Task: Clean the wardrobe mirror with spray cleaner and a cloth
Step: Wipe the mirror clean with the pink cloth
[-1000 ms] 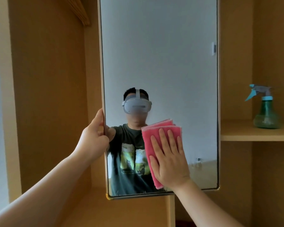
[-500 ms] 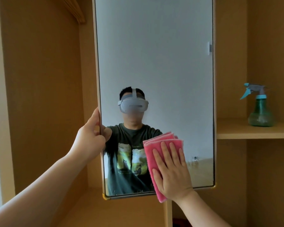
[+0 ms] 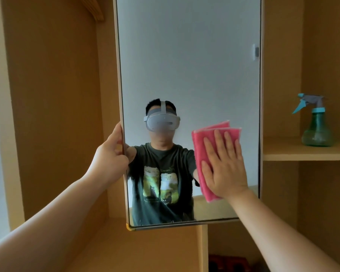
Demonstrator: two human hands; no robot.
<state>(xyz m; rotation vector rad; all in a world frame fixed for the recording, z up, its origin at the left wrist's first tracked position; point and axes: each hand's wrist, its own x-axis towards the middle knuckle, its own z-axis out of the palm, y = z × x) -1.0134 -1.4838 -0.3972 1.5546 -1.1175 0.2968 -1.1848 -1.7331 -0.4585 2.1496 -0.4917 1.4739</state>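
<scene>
The tall wardrobe mirror point(image 3: 190, 55) hangs on an open door panel in the middle of the view. My left hand point(image 3: 110, 158) grips its left edge, thumb on the front and fingers behind. A folded pink cloth point(image 3: 199, 146) lies flat on the lower right of the glass. My right hand point(image 3: 224, 163) presses it there with straight, spread fingers. The green spray bottle point(image 3: 316, 124) with a blue trigger stands upright on a shelf to the right, apart from both hands.
Wooden wardrobe walls surround the mirror. A shelf point(image 3: 306, 152) at the right carries the bottle. A lower wooden ledge point(image 3: 145, 250) runs under the mirror's bottom edge. A person wearing a headset is reflected in the glass.
My right hand has slid the pink cloth up and to the right across the glass, toward the mirror's right edge. My left hand keeps its hold on the left edge.
</scene>
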